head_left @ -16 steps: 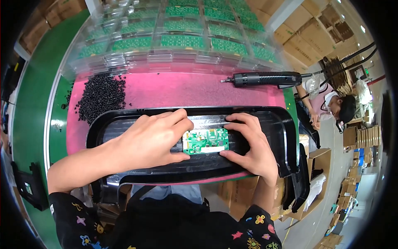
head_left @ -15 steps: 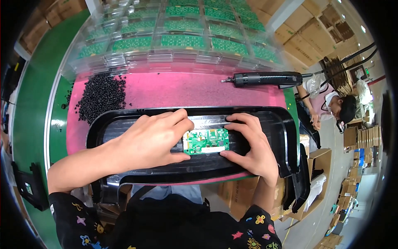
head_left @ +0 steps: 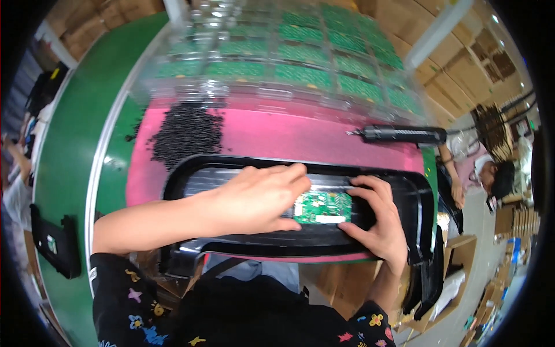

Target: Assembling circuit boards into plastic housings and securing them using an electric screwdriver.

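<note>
A green circuit board (head_left: 324, 205) with a white strip along its near edge lies level inside a long black plastic housing (head_left: 415, 217). My left hand (head_left: 260, 194) grips the board's left end, thumb at the near corner and fingers bent over the far one. At the opposite end my right hand (head_left: 378, 225) has thumb and fingers curved round the right corners. Whether the board's underside rests on the housing floor is hidden. Beneath the housing is a pink mat (head_left: 283, 130).
Beyond the housing, a heap of small black screws (head_left: 188, 133) sits left and a black electric screwdriver (head_left: 399, 135) right. Clear plastic trays (head_left: 300, 72) of green boards stand behind. Another black housing (head_left: 55, 246) lies far left; a person (head_left: 462, 168) is at right, above an open carton (head_left: 462, 254).
The whole view has swung, so the bench, housing and hands appear farther right and slightly lower. Both hands keep the same hold on the circuit board. A person's arm now shows at far left.
</note>
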Demonstrator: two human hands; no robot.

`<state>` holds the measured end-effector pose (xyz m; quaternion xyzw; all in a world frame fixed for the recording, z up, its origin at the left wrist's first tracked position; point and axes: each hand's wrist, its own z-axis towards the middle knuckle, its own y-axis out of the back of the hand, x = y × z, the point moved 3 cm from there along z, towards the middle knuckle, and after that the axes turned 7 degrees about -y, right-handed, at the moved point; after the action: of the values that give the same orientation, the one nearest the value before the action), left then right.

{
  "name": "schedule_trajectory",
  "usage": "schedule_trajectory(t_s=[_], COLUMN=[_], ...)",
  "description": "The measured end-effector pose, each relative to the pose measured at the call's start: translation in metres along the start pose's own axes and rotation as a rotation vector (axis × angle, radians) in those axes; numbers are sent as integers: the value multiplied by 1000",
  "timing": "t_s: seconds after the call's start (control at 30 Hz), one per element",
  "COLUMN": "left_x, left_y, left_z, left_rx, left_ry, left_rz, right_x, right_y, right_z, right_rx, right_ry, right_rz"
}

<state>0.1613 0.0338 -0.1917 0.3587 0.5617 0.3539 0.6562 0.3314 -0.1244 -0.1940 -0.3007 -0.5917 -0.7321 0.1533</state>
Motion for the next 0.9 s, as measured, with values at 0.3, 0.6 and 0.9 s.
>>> schedule_trajectory(t_s=[0.3,0.6,0.9], left_x=[-1,73,84], left_y=[63,73,64], left_z=[-33,-115,-116], left_rx=[-373,-267,-451], left_ry=[-2,469,383], left_rz=[68,239,297], right_x=[3,-100,-112], right_y=[10,131,117], right_z=[-9,13,57], right_rx=[-103,-575,-585], right_ry=[-208,-171,-491], right_rz=[281,-273,407])
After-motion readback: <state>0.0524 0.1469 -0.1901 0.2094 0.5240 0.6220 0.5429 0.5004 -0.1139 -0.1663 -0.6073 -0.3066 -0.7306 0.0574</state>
